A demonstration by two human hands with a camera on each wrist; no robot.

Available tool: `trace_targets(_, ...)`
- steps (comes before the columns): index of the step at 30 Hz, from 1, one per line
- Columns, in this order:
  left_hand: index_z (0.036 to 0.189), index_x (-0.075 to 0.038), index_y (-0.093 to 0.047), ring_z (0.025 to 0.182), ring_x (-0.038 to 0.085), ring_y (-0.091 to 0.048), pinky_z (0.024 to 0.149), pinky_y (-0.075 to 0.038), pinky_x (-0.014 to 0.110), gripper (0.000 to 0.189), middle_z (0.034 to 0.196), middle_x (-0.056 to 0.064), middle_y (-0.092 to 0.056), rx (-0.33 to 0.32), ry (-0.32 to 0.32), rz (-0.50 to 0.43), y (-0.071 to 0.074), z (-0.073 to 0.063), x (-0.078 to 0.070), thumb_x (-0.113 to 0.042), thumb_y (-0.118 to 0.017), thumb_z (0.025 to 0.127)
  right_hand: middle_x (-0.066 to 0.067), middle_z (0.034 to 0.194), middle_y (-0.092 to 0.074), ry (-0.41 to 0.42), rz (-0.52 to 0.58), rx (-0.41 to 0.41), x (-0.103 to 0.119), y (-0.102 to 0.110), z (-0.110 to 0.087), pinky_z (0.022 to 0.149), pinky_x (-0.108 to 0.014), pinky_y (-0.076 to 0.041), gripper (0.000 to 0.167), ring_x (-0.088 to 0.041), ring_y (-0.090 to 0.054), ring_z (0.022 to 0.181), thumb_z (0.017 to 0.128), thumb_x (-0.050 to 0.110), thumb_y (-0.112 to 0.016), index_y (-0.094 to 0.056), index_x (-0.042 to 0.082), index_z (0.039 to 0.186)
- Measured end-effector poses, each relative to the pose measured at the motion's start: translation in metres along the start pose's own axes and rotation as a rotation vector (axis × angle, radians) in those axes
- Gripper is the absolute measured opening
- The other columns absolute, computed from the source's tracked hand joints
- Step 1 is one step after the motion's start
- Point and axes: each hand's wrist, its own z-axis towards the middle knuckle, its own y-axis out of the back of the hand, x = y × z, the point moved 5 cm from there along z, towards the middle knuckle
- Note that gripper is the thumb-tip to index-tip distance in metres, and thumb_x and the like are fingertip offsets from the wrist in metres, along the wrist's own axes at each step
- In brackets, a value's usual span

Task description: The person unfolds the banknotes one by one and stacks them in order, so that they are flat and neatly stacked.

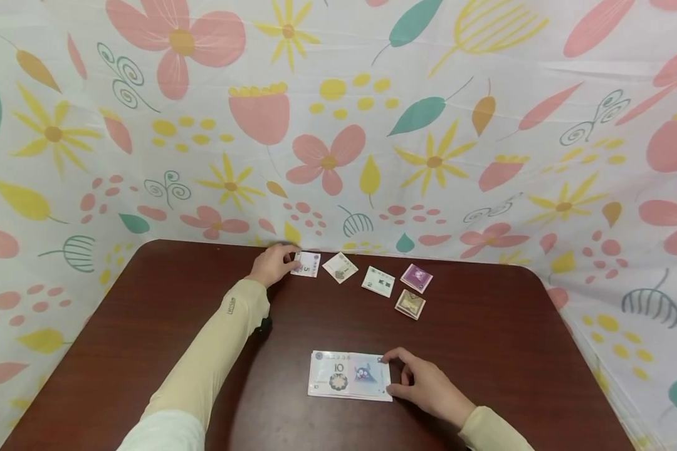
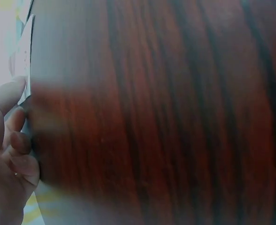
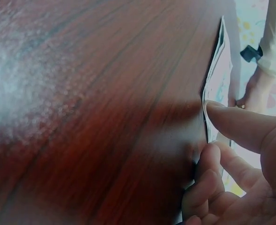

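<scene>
At the back of the table my left hand [image 1: 272, 264] holds a small pale-purple paper note marked 5 [image 1: 310, 264] by its left side. In the left wrist view the thumb [image 2: 9, 96] lies on the note's edge and the other fingers are curled. Nearer the front, a stack of longer play banknotes marked 10 [image 1: 338, 376] lies flat. My right hand [image 1: 429, 385] grips the right end of this stack; in the right wrist view the thumb [image 3: 241, 123] presses on the banknotes' edge.
Right of the 5 note lie a beige note [image 1: 341, 268], a green-and-white note marked 2 [image 1: 378, 281], a small purple stack [image 1: 417, 277] and a small brown stack [image 1: 410, 304]. A flower-printed cloth [image 1: 327, 113] hangs behind the dark wooden table [image 1: 485, 332].
</scene>
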Motion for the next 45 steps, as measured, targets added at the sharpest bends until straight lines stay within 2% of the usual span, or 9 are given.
trace_targets(4, 0.136, -0.018, -0.067, 0.09, 0.025, -0.063, 0.075, -0.05, 0.042, 0.04, 0.107, 0.008, -0.067, 0.021, -0.012, -0.011, 0.002, 0.0, -0.002, -0.03, -0.075, 0.098, 0.006, 0.072, -0.052, 0.002, -0.018, -0.011, 0.002, 0.003, -0.001, 0.057, -0.025, -0.038, 0.041, -0.004, -0.045, 0.059, 0.089, 0.021, -0.082, -0.062, 0.022, 0.124)
trace_targets(10, 0.126, -0.011, -0.065, 0.094, 0.028, -0.06, 0.078, -0.048, 0.043, 0.036, 0.106, 0.011, -0.065, 0.052, -0.012, -0.081, 0.005, -0.006, 0.0, -0.027, -0.078, 0.096, 0.008, 0.071, -0.052, 0.018, -0.031, -0.022, 0.003, 0.005, -0.003, 0.057, -0.025, -0.038, 0.042, -0.003, -0.045, 0.058, 0.088, 0.021, -0.083, -0.062, 0.022, 0.124)
trace_targets(14, 0.122, -0.009, -0.064, 0.104, 0.033, -0.059, 0.087, -0.048, 0.048, 0.035, 0.117, 0.015, -0.06, 0.053, 0.003, -0.085, 0.007, -0.013, -0.002, -0.027, -0.078, 0.096, 0.008, 0.07, -0.052, 0.011, -0.04, -0.021, 0.002, 0.005, -0.004, 0.056, -0.025, -0.038, 0.042, -0.003, -0.044, 0.058, 0.088, 0.022, -0.083, -0.062, 0.023, 0.124)
trace_targets(19, 0.122, -0.009, -0.063, 0.117, 0.037, -0.058, 0.096, -0.048, 0.052, 0.038, 0.132, 0.017, -0.053, 0.039, 0.025, -0.029, 0.007, -0.018, -0.005, -0.03, -0.079, 0.095, 0.008, 0.07, -0.052, 0.004, -0.042, -0.023, 0.002, 0.006, -0.005, 0.056, -0.025, -0.037, 0.042, -0.003, -0.044, 0.058, 0.087, 0.022, -0.084, -0.061, 0.024, 0.123)
trace_targets(23, 0.124, -0.007, -0.061, 0.113, 0.038, -0.06, 0.094, -0.05, 0.052, 0.042, 0.134, 0.017, -0.053, 0.012, 0.037, 0.017, 0.007, -0.021, -0.007, -0.03, -0.08, 0.094, 0.007, 0.07, -0.051, 0.018, -0.027, -0.023, 0.002, 0.006, -0.005, 0.056, -0.025, -0.037, 0.043, -0.004, -0.044, 0.058, 0.087, 0.022, -0.084, -0.061, 0.022, 0.123)
trace_targets(31, 0.115, -0.007, -0.06, 0.096, 0.035, -0.064, 0.082, -0.052, 0.05, 0.04, 0.118, 0.015, -0.061, -0.065, 0.027, 0.042, 0.008, -0.026, -0.008, -0.027, -0.083, 0.091, 0.007, 0.07, -0.051, 0.023, -0.021, -0.021, -0.001, 0.003, -0.001, 0.056, -0.025, -0.038, 0.042, -0.004, -0.045, 0.058, 0.088, 0.021, -0.084, -0.061, 0.022, 0.123)
trace_targets(37, 0.121, -0.008, -0.066, 0.096, 0.033, -0.065, 0.083, -0.054, 0.05, 0.041, 0.116, 0.013, -0.063, -0.064, 0.05, 0.087, 0.003, -0.032, -0.002, -0.031, -0.082, 0.092, 0.006, 0.071, -0.051, 0.034, 0.015, -0.01, 0.001, -0.001, -0.005, 0.055, -0.026, -0.037, 0.043, -0.004, -0.044, 0.059, 0.087, 0.02, -0.084, -0.061, 0.02, 0.124)
trace_targets(41, 0.124, -0.01, -0.072, 0.097, 0.035, -0.068, 0.082, -0.055, 0.052, 0.041, 0.12, 0.013, -0.065, -0.093, 0.027, 0.139, 0.004, -0.036, -0.006, -0.033, -0.082, 0.092, 0.005, 0.071, -0.051, 0.027, 0.024, -0.016, 0.002, -0.001, -0.004, 0.055, -0.026, -0.037, 0.043, -0.004, -0.043, 0.058, 0.088, 0.02, -0.084, -0.061, 0.02, 0.124)
trace_targets(45, 0.123, -0.01, -0.073, 0.091, 0.037, -0.071, 0.077, -0.057, 0.053, 0.039, 0.121, 0.014, -0.067, -0.131, -0.008, 0.204, 0.005, -0.039, -0.011, -0.033, -0.081, 0.092, 0.005, 0.072, -0.051, 0.023, 0.023, -0.013, 0.002, -0.001, -0.003, 0.055, -0.026, -0.037, 0.043, -0.005, -0.044, 0.058, 0.088, 0.02, -0.083, -0.061, 0.02, 0.125)
